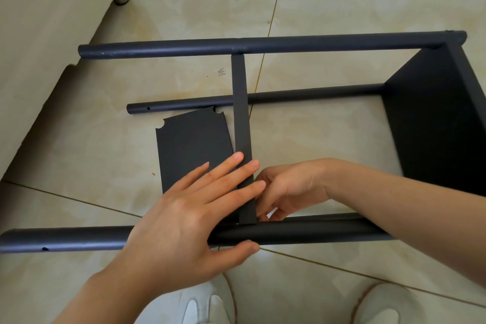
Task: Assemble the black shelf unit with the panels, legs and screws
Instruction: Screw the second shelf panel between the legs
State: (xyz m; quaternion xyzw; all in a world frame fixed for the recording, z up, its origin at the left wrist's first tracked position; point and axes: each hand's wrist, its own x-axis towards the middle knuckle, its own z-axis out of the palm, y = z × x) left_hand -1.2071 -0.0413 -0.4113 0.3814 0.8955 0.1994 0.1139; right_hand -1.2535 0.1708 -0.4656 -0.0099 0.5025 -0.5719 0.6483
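The black shelf frame lies on its side on the tiled floor. Its near leg [302,231] runs across the bottom, its far leg [263,45] across the top, and a third leg [302,95] lies between them. The end panel [434,123] stands at the right. A middle panel [240,113], seen edge-on, spans from far leg to near leg. My left hand [189,213] lays straight fingers across that panel's edge, thumb against the near leg. My right hand [286,189] curls its fingers at the panel's right face by the near leg; what they hold is hidden.
A loose black panel [192,147] with notched corners lies flat on the floor left of the middle panel, partly under my left hand. A beige sofa [39,47] with a short leg fills the left. My two white shoes [200,308] show at the bottom edge.
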